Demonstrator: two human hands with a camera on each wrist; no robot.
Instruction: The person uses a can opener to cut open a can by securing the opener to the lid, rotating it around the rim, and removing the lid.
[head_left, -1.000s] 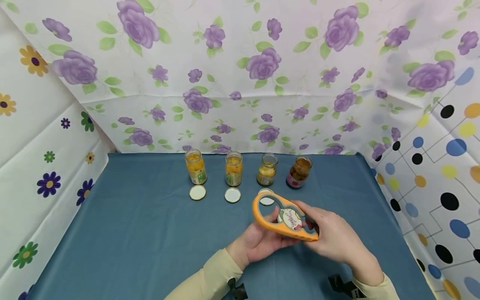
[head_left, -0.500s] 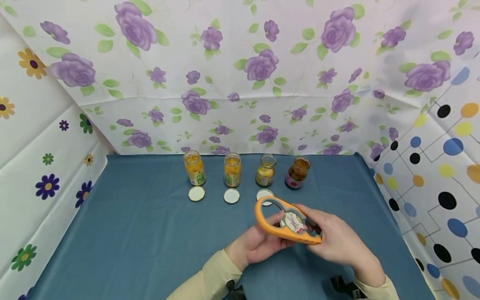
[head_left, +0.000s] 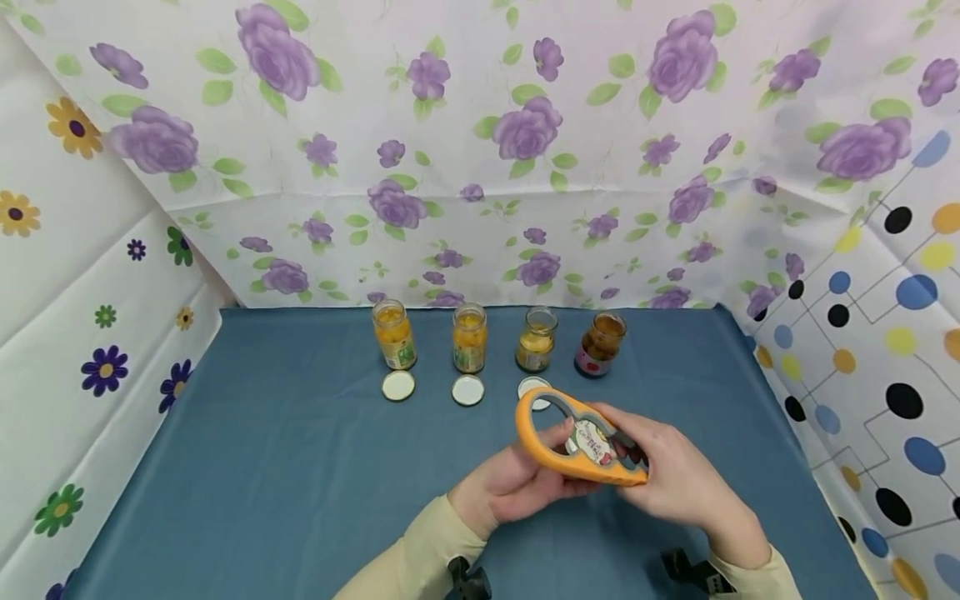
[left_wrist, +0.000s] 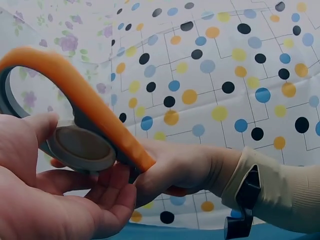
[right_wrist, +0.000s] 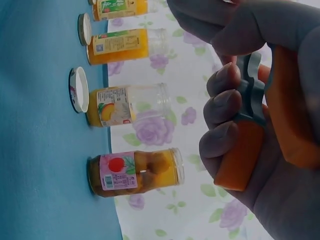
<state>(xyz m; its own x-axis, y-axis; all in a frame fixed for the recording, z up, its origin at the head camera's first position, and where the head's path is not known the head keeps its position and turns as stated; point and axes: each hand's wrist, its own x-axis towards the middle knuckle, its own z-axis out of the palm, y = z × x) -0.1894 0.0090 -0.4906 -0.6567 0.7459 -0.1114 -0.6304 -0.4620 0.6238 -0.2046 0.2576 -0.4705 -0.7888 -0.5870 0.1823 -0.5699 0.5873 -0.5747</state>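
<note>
An orange and grey jar opener is held up over the table, its wide loop toward the left. My right hand grips its handles, with fingers curled round the orange ends in the right wrist view. Within the opener's frame sits a printed jar lid; the left wrist view shows its underside. My left hand pinches this lid, thumb on its edge and fingers beneath. The dark jar with a pink label stands uncapped behind the hands.
Three more uncapped jars of yellow food stand along the back: a left one, a middle one and a shorter one. Before them lie lids and a partly covered lid. Blue cloth covers the table; patterned curtains surround it.
The jar opener and the lid have shifted slightly to the right with both hands. Both hands keep their hold; the jars and loose lids stay put.
</note>
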